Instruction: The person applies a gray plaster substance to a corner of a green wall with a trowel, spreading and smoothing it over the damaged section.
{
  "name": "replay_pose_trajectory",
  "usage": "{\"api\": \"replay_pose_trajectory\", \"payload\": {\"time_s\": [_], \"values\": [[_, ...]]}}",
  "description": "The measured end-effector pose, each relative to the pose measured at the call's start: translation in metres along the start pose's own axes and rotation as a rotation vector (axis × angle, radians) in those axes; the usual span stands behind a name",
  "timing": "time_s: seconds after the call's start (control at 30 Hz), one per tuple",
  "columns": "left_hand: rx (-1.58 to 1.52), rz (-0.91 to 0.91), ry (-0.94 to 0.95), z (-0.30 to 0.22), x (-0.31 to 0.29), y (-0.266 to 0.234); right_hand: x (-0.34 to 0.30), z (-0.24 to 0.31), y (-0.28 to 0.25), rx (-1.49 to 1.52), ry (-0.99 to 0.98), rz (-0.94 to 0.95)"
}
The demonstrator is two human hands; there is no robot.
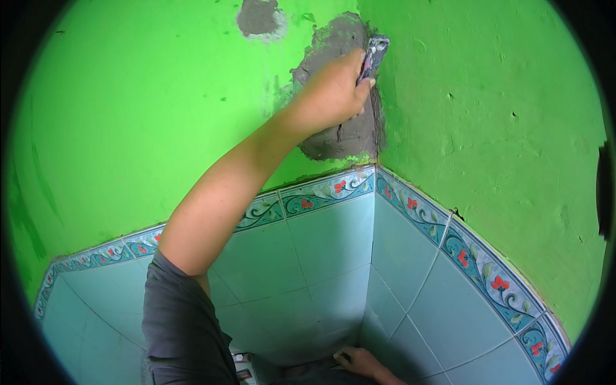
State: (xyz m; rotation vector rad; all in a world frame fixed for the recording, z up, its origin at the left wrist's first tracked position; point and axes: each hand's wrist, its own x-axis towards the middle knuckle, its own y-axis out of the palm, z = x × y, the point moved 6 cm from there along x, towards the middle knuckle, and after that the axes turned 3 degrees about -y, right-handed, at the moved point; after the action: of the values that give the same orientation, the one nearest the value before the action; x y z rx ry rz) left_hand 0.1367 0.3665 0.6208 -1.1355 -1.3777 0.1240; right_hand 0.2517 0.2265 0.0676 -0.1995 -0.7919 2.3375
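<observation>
My left hand (333, 90) is raised to the wall corner, its fingers closed around a dark, plaster-smeared hand tool (376, 50). The tool's end sticks out above the hand, and its working edge is hidden. Behind the hand spreads a rough patch of grey mortar (340, 141) on the green wall, reaching to the corner and down almost to the tiles. Low in the picture, my right hand (359, 362) is in shadow by the foot of the tiled corner. Its fingers are curled; what they hold, if anything, cannot be made out.
A smaller mortar patch (260, 18) lies higher on the left wall. Pale turquoise tiles (263, 256) cover the lower walls under a floral border (471, 260). A whitish object (242, 369) shows beside my dark sleeve (183, 327). The right green wall (494, 122) has small chips.
</observation>
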Motion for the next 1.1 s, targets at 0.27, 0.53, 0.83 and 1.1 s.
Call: {"api": "replay_pose_trajectory", "payload": {"time_s": [0.27, 0.53, 0.83, 1.1], "values": [[0.185, -0.101, 0.142, -0.010, 0.016, -0.011, 0.010, -0.009, 0.003, -0.005, -0.037, -0.025], [0.089, -0.137, 0.078, -0.008, 0.043, -0.041, 0.011, -0.010, -0.003, 0.005, 0.030, 0.002], [0.029, -0.067, -0.002, -0.003, 0.080, -0.071, 0.004, -0.019, -0.009, -0.044, 0.011, -0.059], [-0.013, -0.120, -0.056, -0.012, 0.103, -0.106, 0.000, -0.031, -0.009, 0.058, 0.053, 0.010]]}}
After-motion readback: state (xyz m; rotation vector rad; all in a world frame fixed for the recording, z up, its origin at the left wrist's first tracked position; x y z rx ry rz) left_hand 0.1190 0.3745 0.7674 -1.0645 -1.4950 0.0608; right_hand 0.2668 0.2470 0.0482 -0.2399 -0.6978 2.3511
